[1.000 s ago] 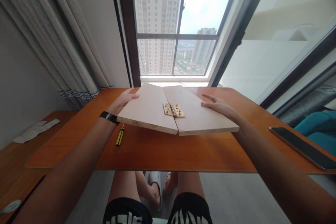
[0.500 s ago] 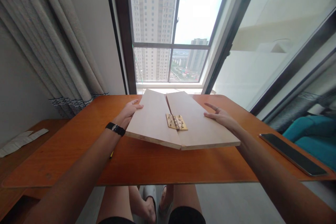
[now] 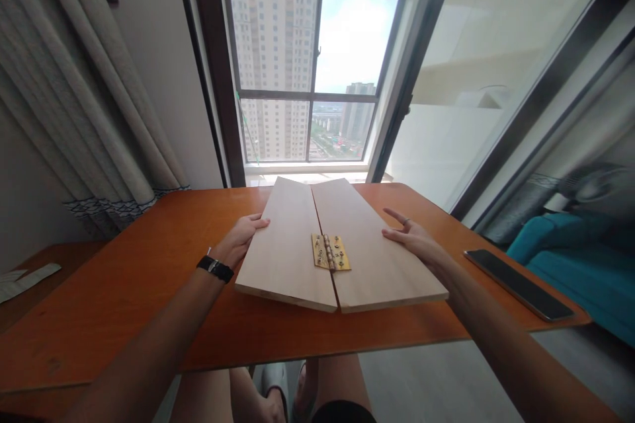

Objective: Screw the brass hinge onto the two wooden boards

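Two pale wooden boards lie side by side over the table, joined by a brass hinge (image 3: 331, 252) with several screws in its leaves. My left hand (image 3: 243, 238) grips the outer edge of the left board (image 3: 285, 244), thumb on top and the other fingers mostly hidden underneath. On the other side, my right hand (image 3: 409, 238) holds the outer edge of the right board (image 3: 374, 251), its thumb on the face and its index finger stretched out. A thin gap runs between the boards, and their outer edges are raised, making a shallow V.
An orange-brown wooden table (image 3: 139, 258) lies beneath the boards. A dark smartphone (image 3: 518, 284) rests near its right edge. Beyond are a window (image 3: 312, 96), a grey curtain (image 3: 84, 92) at left and a teal sofa (image 3: 580, 264) at right. Pale strips (image 3: 27, 282) lie far left.
Both hands have lowered the boards toward the table, and the V between them has flattened somewhat. The gap at the near end of the seam shows wider. The view has also shifted.
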{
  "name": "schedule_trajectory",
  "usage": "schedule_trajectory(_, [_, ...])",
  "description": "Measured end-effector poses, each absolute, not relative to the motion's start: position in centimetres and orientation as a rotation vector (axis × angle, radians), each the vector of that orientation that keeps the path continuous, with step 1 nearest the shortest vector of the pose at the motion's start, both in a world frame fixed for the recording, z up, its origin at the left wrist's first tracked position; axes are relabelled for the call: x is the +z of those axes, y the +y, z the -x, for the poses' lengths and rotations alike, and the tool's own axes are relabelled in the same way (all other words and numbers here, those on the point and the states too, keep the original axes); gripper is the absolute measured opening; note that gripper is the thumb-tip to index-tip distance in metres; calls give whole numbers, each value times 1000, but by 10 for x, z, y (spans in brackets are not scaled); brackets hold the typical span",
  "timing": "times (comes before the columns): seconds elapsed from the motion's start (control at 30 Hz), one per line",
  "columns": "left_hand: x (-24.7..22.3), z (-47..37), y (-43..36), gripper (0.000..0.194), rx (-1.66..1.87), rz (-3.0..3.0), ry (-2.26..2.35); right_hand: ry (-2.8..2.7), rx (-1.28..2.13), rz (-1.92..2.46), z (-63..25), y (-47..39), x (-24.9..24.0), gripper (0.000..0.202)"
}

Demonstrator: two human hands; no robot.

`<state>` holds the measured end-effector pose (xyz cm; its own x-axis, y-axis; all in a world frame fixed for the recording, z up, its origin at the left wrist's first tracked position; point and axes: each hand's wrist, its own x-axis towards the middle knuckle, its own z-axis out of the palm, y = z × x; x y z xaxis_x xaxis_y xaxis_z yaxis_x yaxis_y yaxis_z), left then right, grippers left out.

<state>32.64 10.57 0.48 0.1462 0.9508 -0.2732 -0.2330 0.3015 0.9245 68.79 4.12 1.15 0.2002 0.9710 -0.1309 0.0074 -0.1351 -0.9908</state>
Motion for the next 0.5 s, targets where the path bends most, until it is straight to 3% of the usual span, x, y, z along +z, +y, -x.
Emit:
schedule_trajectory(0.3, [3,-332,109,33,1040,-908,1052,-1016,1120,1369,-694,40,5,99])
schedule_trajectory(0.5, [8,-337,110,35,1089,-979,1028,-1052,1073,1392,-690,40,12,90])
